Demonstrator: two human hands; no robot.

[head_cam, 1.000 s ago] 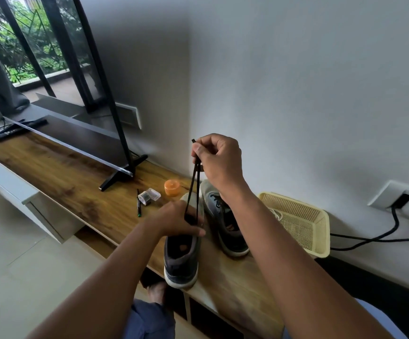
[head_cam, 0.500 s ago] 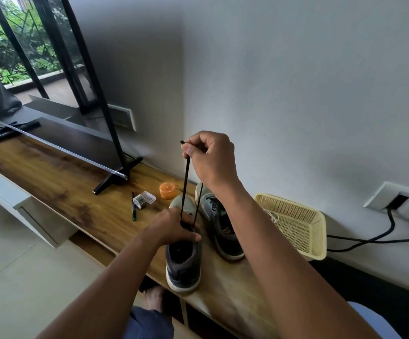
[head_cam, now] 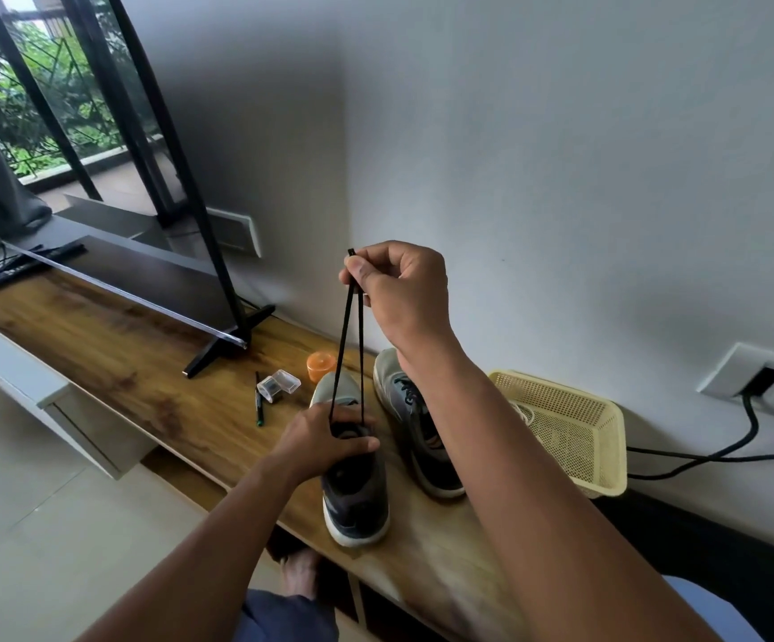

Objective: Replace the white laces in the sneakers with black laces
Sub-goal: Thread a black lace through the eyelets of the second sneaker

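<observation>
Two grey sneakers stand side by side on the wooden shelf. My left hand (head_cam: 325, 440) grips the tongue area of the near sneaker (head_cam: 355, 493). Both ends of a black lace (head_cam: 346, 345) rise taut from that shoe to my right hand (head_cam: 399, 289), which pinches them high above it. The far sneaker (head_cam: 415, 424) carries a dark lace and sits partly behind my right forearm. A bit of white lace (head_cam: 526, 412) lies in the yellow basket.
The yellow mesh basket (head_cam: 575, 428) stands right of the shoes against the wall. An orange cap (head_cam: 321, 365), a clear plastic case (head_cam: 278, 386) and a pen (head_cam: 259, 403) lie left of them. A TV stand foot (head_cam: 227, 342) is farther left. A black cable (head_cam: 700, 456) runs from a wall socket.
My right hand has kept the lace ends pulled up and taut while the left stays on the shoe; the view shifted slightly.
</observation>
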